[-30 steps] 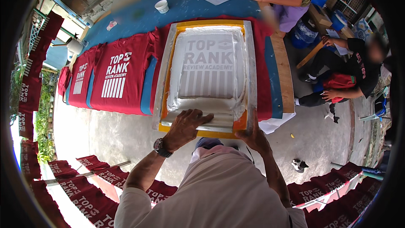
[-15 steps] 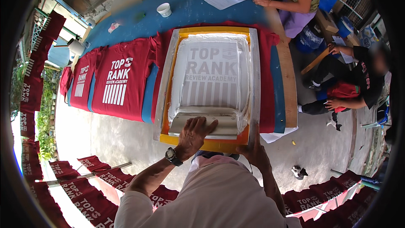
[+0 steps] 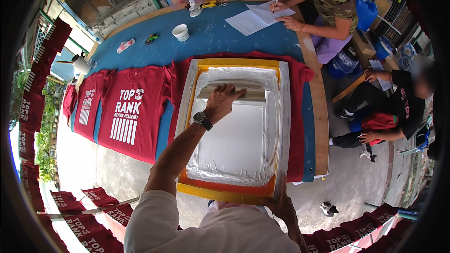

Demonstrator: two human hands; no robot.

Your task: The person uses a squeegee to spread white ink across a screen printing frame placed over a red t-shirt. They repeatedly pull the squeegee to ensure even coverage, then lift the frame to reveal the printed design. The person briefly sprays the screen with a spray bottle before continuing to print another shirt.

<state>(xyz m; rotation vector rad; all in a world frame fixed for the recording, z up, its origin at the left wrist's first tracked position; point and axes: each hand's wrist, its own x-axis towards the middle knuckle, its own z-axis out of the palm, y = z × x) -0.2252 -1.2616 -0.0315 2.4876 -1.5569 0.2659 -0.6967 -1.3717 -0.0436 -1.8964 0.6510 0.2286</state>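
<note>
White ink coats screen frame (image 3: 286, 112) at counter's right edge; left hand (image 3: 220, 102) clamped on squeegee (image 3: 232, 94), right hand (image 3: 281, 205) pinning near corner. Frame likely stiff, ink slippery; hold by rails.

**Screen frame and squeegee on a red shirt**

The screen frame (image 3: 283, 126) lies flat in the middle of the picture, on a red shirt (image 3: 296, 126). Its border is pale metal with yellow and orange tape inside, and its mesh is covered with white ink. The squeegee (image 3: 253, 94), a long pale bar, lies across the upper part of the mesh.
</note>
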